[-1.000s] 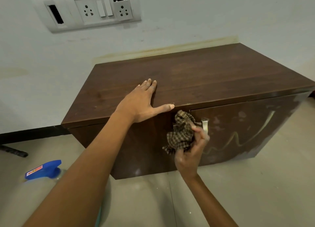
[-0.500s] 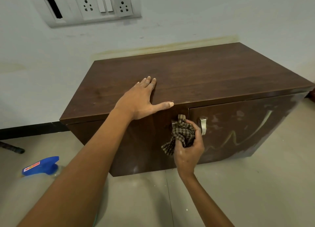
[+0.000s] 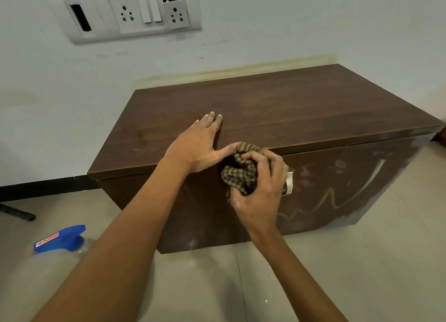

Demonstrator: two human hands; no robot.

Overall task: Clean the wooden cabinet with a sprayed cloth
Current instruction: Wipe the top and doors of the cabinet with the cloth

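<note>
Head view is filled by a low, dark wooden cabinet (image 3: pixel 277 111) set on a tiled floor (image 3: pixel 362 261) against a pale wall (image 3: pixel 265 31). The left hand (image 3: pixel 196 144) is laid flat on the cabinet top near its front edge, fingers together and pointing toward the wall, thumb spread out along the edge; nothing is gripped by it. The right hand (image 3: pixel 260 188) is closed around a bunched brown checked cloth (image 3: pixel 241 172), which is pressed against the cabinet front just under the top's front edge, beside the left thumb. Part of the cloth is seen above and to the left of the curled fingers. A metal door handle (image 3: pixel 289 182) is partly covered by the right hand. Pale smears and a light zigzag streak (image 3: pixel 330 198) are seen on the right door. A spray bottle (image 3: pixel 56 246) with a blue head is seen on the floor at the lower left, partly hidden behind the left forearm. A white switch and socket panel (image 3: pixel 135 12) is mounted on the wall above the cabinet, and a yellowish stain (image 3: pixel 231 71) is seen along the wall just above the cabinet's back edge.
</note>
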